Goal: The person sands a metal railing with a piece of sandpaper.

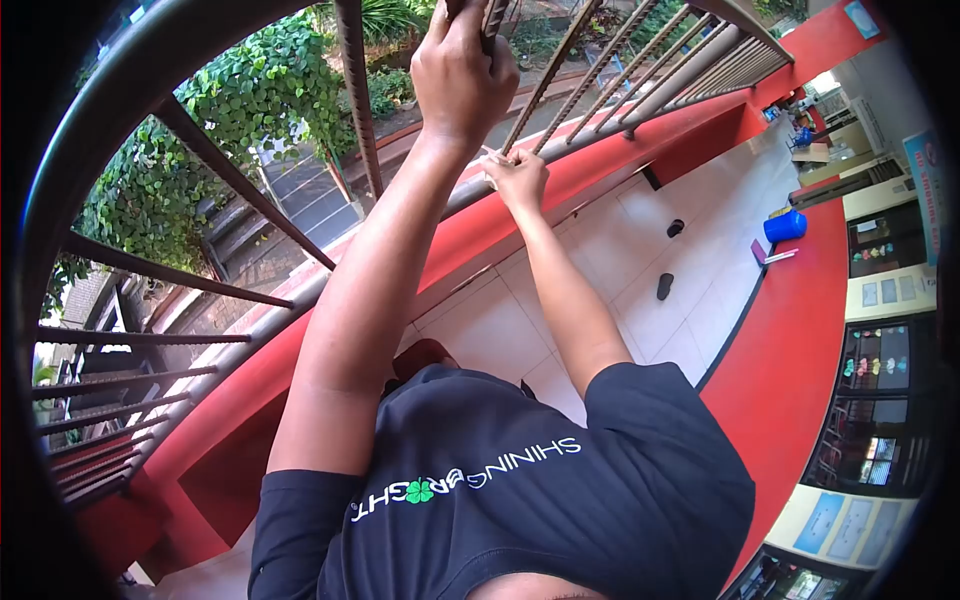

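Note:
At the top of the view my left hand (460, 75) is closed in a fist around a dark railing bar (493, 22), close to the upper edge of the picture. Lower down, my right hand (518, 180) has its fingers pinched together beside the foot of a ribbed bar (525, 112), just above the lower rail (465, 196). A thin pale tip shows at those fingers, but what they hold is too small to make out. Both arms reach forward from my dark T-shirt (520, 490), which carries white lettering and a green clover.
The curved metal railing (60, 150) stands on a red ledge (250, 370). Leafy plants (250, 110) grow beyond it. Two dark slippers, one of them a near slipper (665, 287), lie on the tiled floor (480, 320). A blue bucket (785, 225) sits at the right.

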Tool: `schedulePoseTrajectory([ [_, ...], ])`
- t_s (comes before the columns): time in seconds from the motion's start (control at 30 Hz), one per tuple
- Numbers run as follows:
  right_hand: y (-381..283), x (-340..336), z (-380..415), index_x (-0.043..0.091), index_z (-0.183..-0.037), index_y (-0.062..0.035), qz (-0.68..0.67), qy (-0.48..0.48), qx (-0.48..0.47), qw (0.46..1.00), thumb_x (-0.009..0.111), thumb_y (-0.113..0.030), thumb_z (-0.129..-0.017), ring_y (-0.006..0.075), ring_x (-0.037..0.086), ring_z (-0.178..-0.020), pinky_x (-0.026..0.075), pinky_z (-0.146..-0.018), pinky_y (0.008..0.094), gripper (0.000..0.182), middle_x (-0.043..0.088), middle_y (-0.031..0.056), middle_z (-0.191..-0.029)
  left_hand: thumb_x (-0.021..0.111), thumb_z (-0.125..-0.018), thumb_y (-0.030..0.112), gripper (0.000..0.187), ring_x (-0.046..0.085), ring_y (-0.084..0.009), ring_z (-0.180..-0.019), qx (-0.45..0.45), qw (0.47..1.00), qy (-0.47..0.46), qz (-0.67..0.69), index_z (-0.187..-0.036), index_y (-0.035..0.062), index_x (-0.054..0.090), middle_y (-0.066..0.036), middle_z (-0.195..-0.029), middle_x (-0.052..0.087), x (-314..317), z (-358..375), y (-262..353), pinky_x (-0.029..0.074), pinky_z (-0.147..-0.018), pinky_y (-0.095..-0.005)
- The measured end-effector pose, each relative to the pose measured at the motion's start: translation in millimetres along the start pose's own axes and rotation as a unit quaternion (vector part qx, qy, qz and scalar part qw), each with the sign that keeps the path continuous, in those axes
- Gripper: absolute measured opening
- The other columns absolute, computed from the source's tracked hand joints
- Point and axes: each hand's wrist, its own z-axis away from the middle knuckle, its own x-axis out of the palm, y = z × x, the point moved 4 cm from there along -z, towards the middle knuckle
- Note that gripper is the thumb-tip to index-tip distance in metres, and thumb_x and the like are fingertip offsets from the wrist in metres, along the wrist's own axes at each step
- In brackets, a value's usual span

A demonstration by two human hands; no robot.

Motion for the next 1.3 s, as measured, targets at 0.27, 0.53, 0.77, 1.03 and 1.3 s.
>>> schedulePoseTrajectory([
  [0.27, -33.2, -11.6, 9.6, 0.044, -0.058, -0.0086, 0.064, 0.101, 0.007, 0.993, 0.094, -0.023, -0.071, 0.012, 0.065, -0.048, 0.052, -0.048, 0.0299, 0.054, 0.065, 0.0107, -0.054, 0.055, -0.076, -0.003, 0.045, 0.066, -0.0424, -0.093, 0.003, 1.0, 0.001, 0.022, -0.12, -0.0018, 0.065, -0.023, -0.106, 0.067, 1.8, -2.1, 3.0, 0.053, -0.085, -0.0472],
  [0.53, 48.7, -8.0, 44.1, 0.047, -0.06, -0.0055, 0.055, 0.032, 0.145, 0.987, 0.097, -0.03, -0.07, 0.0109, 0.055, -0.058, 0.049, -0.055, 0.0332, 0.056, 0.061, 0.0042, -0.061, 0.059, -0.073, 0.0, 0.055, 0.07, -0.037, -0.093, 0.001, 1.0, 0.005, 0.014, -0.127, 0.0073, 0.066, -0.018, -0.126, 0.066, 0.1, -2.9, 2.2, 0.059, -0.078, -0.0441],
  [0.77, 112.0, -71.2, 88.0, 0.056, -0.078, -0.007, -0.173, 0.038, 0.213, 0.961, 0.082, -0.008, -0.087, 0.0092, 0.062, -0.066, 0.049, -0.058, 0.0273, 0.027, 0.065, 0.0012, -0.075, 0.059, -0.076, -0.001, 0.056, 0.07, -0.0394, -0.095, -0.021, 1.0, -0.016, 0.006, -0.131, 0.0047, 0.064, -0.024, -0.123, 0.065, -0.1, -1.9, 3.1, 0.058, -0.08, -0.0456],
  [1.03, 67.8, -122.9, 45.0, 0.061, -0.102, -0.0072, -0.223, 0.127, 0.198, 0.946, 0.062, -0.014, -0.103, 0.0066, 0.061, -0.07, 0.045, -0.053, 0.024, 0.007, 0.068, 0.0011, -0.089, 0.051, -0.076, -0.005, 0.055, 0.065, -0.0387, -0.099, -0.052, 0.996, -0.06, 0.038, -0.13, -0.0018, 0.062, -0.018, -0.099, 0.073, 3.3, -4.5, 6.2, 0.05, -0.096, -0.0481],
  [1.3, -130.9, -128.2, -143.9, 0.051, -0.097, -0.0084, -0.307, 0.057, -0.094, 0.945, 0.043, -0.034, -0.11, 0.0089, 0.048, -0.065, 0.045, -0.06, 0.0261, 0.029, 0.052, -0.0007, -0.078, 0.051, -0.076, -0.005, 0.052, 0.066, -0.0367, -0.087, -0.021, 0.999, -0.026, 0.004, -0.125, -0.0008, 0.066, -0.018, -0.094, 0.071, 4.0, -1.4, 4.5, 0.053, -0.085, -0.0462],
])
